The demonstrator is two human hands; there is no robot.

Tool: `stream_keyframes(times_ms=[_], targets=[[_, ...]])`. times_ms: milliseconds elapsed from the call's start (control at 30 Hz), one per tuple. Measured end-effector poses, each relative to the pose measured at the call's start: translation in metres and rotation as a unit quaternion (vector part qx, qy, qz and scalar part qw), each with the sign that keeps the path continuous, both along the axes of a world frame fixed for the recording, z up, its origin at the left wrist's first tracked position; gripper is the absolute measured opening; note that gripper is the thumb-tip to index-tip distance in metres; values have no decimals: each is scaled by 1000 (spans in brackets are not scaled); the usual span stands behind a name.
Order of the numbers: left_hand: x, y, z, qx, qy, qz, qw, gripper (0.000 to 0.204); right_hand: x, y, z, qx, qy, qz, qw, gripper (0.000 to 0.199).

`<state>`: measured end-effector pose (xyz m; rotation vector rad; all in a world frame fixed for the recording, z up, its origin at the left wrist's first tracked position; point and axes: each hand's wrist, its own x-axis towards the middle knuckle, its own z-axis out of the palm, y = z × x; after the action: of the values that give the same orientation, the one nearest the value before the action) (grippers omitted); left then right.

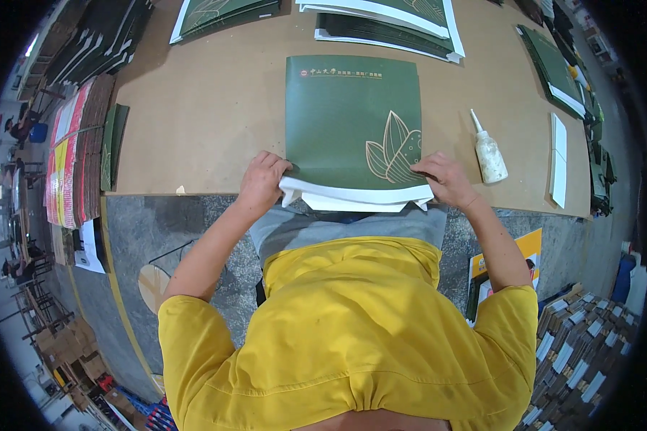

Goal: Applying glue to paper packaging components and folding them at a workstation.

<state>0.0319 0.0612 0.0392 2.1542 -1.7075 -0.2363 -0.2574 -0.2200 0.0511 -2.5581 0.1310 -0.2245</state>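
A flat green paper bag [345, 122] with a gold leaf drawing lies on the table in front of me. Its white-lined end [356, 197] hangs a little over the near table edge, with its folds standing partly open. My left hand [264, 176] grips the bag's near left corner, thumb and fingers closed on it. At the near right corner, my right hand [446, 178] pinches the edge beside the leaf drawing. To the right of the bag, a white squeeze bottle [490, 158] with a long thin nozzle stands or lies on the table; I cannot tell which.
Stacks of green bags [381, 36] lie along the far side, with more green bags [550, 68] at the far right. A narrow white folded strip [558, 159] lies on the right. Bundled cardboard [79, 154] is piled at the table's left end.
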Motion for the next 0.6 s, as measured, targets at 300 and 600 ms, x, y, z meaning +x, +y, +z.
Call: stream_keyframes(times_ms=[300, 600], targets=[[20, -25, 1, 115, 200, 143, 962, 13, 30, -17, -3, 335, 156, -259, 893, 27], [12, -21, -3, 131, 33, 138, 981, 23, 36, -17, 18, 392, 203, -314, 841, 30]])
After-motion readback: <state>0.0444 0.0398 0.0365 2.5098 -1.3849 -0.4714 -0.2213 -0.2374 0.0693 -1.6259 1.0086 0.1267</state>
